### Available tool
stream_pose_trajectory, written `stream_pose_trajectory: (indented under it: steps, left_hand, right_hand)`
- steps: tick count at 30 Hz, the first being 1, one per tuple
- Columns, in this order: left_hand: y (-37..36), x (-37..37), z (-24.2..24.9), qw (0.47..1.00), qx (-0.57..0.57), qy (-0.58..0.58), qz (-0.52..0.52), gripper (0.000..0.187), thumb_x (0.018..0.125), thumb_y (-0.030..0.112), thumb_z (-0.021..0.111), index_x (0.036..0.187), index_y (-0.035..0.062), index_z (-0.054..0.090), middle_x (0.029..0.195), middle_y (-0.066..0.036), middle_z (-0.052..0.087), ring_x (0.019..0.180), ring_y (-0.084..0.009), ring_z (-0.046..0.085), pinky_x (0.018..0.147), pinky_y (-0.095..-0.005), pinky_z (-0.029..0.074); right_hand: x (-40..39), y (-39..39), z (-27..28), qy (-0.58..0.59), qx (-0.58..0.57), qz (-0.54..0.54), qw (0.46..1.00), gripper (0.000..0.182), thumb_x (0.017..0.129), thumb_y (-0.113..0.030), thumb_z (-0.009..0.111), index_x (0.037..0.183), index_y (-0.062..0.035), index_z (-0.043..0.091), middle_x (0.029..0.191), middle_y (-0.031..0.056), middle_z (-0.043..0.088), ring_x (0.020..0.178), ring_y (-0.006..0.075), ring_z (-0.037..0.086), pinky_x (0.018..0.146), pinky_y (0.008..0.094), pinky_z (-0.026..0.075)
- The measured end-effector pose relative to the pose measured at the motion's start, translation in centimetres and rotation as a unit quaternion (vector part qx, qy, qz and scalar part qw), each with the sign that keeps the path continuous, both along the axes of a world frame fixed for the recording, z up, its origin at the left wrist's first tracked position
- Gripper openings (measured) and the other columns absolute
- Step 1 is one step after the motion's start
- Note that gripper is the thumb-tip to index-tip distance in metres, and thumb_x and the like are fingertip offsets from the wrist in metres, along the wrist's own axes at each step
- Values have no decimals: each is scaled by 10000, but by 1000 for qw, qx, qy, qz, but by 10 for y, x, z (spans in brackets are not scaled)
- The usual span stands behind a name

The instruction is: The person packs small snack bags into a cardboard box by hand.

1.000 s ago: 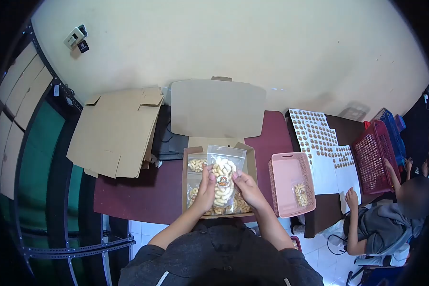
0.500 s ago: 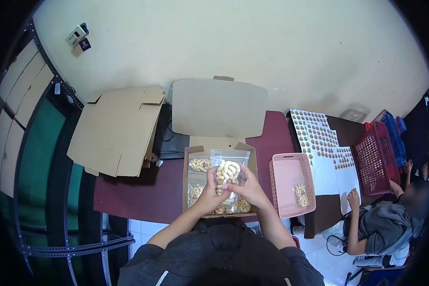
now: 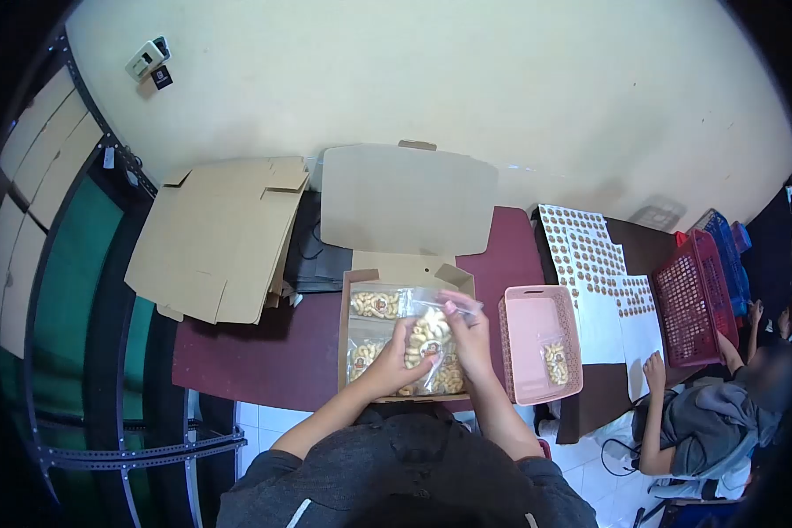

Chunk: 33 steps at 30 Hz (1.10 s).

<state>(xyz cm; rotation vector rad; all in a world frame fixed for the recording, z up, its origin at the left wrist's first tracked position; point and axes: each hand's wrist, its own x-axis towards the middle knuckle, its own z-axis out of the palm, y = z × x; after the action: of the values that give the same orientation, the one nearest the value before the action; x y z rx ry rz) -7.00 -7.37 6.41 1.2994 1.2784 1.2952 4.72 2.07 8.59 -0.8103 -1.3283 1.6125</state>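
Observation:
A clear zip bag of pale curved snacks (image 3: 430, 333), with a round sticker on its front, is held between both hands above an open cardboard box (image 3: 345, 339). My left hand (image 3: 390, 364) is closed on the bag's lower left side. My right hand (image 3: 471, 343) grips its upper right part, where the plastic top folds over. Inside the box, similar bags lie flat, one at the upper left (image 3: 378, 304) and another at the lower left (image 3: 365, 355). More snacks show under the held bag, partly hidden by my hands.
Flattened cardboard boxes (image 3: 215, 242) are stacked at the left. A pink basket (image 3: 517, 304) right of the box holds one snack bag (image 3: 555, 362). Beyond it lie sticker sheets (image 3: 594, 255) and a dark red crate (image 3: 688, 286). Another person (image 3: 708, 422) sits at the right.
My right hand has moved up to the bag's top edge and folded it over. The bag has tilted, uncovering more of the upper left bag in the box.

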Motion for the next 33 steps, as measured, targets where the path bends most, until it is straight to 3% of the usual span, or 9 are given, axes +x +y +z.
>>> stream_pose_trajectory:
  steps: [5,11,16,18,19,22,24,27,33]
  left_hand:
    - [-1,-6,-3,999,-3,12,42,544,782,138,645,1201,11,324,1145,-161,453,1099,-216,446,932,-312,347]
    - [3,-29,3,978,37,-59,198,110,758,93,686,761,-2,631,754,-34,605,745,-96,548,692,-237,418]
    - [-6,-54,4,986,26,-44,157,109,768,93,663,811,-7,654,785,-63,634,759,-111,563,726,-248,417]
    - [-11,-67,11,997,9,14,79,121,777,96,637,822,-13,664,783,-90,657,782,-114,586,900,-308,395]
    - [-12,-73,10,999,1,6,44,118,768,67,619,846,1,677,771,-98,671,785,-90,598,1099,-415,128]
    - [-19,-82,20,999,-19,11,-29,131,789,59,589,866,-1,676,740,-95,671,762,-90,601,1095,-413,154]
    - [-19,-83,15,998,-19,31,-57,174,811,51,561,946,-6,655,867,-117,668,846,-95,585,1077,-384,215]
    - [-9,-65,12,981,63,48,178,400,842,103,559,1223,14,476,1324,-161,403,1129,-182,455,969,-337,352]
    - [-1,-26,7,978,121,98,136,480,843,209,568,1256,6,432,1294,-170,410,1150,-271,444,946,-344,355]
  right_hand:
    - [2,-2,7,-117,-32,20,992,171,814,-143,638,850,23,660,806,66,648,761,118,581,713,238,452]
    - [-10,-12,-12,-110,76,92,987,162,813,-126,633,877,19,664,789,75,649,721,105,577,676,238,448]
    - [-5,-4,-13,-151,51,203,966,252,868,-214,569,929,13,657,800,64,632,676,108,551,662,252,443]
    - [-1,-2,-11,-138,70,243,958,278,881,-237,546,962,10,646,777,58,621,678,106,543,662,255,441]
    - [1,-1,-11,-125,90,282,947,306,894,-259,524,994,7,635,754,52,609,680,105,534,662,258,439]
    - [11,5,-14,-151,62,379,911,330,915,-270,483,1047,5,610,794,70,610,748,118,540,706,269,434]
    - [11,5,-21,-175,39,360,916,335,925,-269,462,1068,1,600,861,87,614,798,128,540,737,275,427]
    - [7,4,-18,-173,57,260,948,346,941,-262,425,1102,-1,585,994,112,610,913,144,531,828,281,402]
    - [-5,-15,0,-151,204,66,965,285,903,-157,483,1127,-5,572,971,106,510,908,193,504,811,285,406]
